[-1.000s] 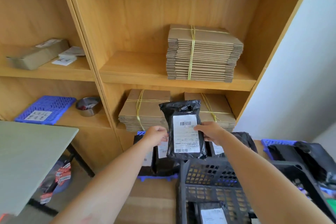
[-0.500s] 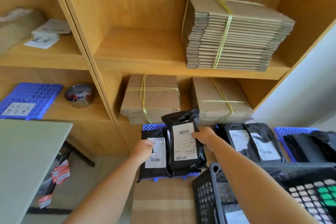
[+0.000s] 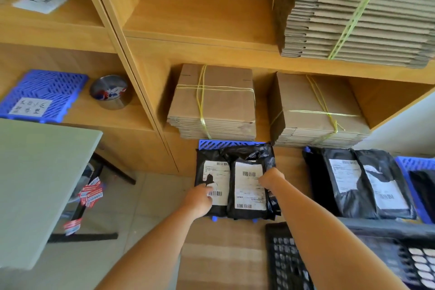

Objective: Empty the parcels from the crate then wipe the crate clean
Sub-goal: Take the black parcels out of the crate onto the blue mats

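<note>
Head view: our right hand (image 3: 268, 178) pinches the right edge of a black parcel (image 3: 249, 186) lying on the blue pallet (image 3: 231, 143); left hand (image 3: 200, 196) rests loosely curled on its neighbour (image 3: 215, 183). Soft, light, slippery poly; we'd grip edges. Four labelled parcels visible out. Crate (image 3: 289, 261) at bottom right.

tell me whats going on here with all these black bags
A person is laying out black parcels on a blue mat below the shelves. The right hand grips a labelled parcel, and the left hand rests on the parcel beside it. The dark crate sits at lower right.
</note>
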Motion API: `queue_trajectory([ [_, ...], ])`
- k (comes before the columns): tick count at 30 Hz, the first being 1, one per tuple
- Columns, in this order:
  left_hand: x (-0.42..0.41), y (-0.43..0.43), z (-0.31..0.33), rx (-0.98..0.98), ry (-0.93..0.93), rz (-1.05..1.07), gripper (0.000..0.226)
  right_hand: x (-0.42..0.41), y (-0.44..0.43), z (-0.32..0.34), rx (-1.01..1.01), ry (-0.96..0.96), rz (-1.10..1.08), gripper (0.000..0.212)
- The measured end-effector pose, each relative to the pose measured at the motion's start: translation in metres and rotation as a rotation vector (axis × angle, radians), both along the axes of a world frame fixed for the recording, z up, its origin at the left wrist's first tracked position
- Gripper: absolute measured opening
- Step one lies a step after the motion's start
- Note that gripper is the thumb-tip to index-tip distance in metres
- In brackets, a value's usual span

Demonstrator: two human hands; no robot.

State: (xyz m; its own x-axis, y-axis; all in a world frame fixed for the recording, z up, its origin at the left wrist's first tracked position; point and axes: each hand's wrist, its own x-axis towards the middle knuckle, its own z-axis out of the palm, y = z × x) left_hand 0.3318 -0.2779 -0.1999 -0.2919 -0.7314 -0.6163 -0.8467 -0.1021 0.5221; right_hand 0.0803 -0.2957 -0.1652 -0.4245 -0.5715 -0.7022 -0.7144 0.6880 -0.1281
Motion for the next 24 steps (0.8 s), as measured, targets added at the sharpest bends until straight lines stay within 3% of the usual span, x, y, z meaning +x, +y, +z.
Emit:
queue_trajectory([
  [5,0.001,-0.002,0.002,0.015,0.036,0.027,0.043,0.006,0.001,-0.017,0.036,0.053,0.074,0.042],
  [10,-0.003,-0.003,0.028,0.054,0.056,0.131,0.045,-0.007,0.009,0.028,-0.068,0.039,0.024,0.03],
  [17,-0.044,-0.012,0.105,-0.043,0.051,-0.053,0.032,-0.033,0.037,0.129,-0.166,0.094,-0.05,0.016],
  [21,-0.093,-0.012,0.142,-0.094,0.109,-0.121,0.019,-0.072,0.07,0.159,-0.191,0.152,-0.054,0.031],
  [24,-0.134,0.007,0.169,-0.145,0.163,-0.172,0.022,-0.101,0.109,0.188,-0.162,0.2,-0.083,0.025],
])
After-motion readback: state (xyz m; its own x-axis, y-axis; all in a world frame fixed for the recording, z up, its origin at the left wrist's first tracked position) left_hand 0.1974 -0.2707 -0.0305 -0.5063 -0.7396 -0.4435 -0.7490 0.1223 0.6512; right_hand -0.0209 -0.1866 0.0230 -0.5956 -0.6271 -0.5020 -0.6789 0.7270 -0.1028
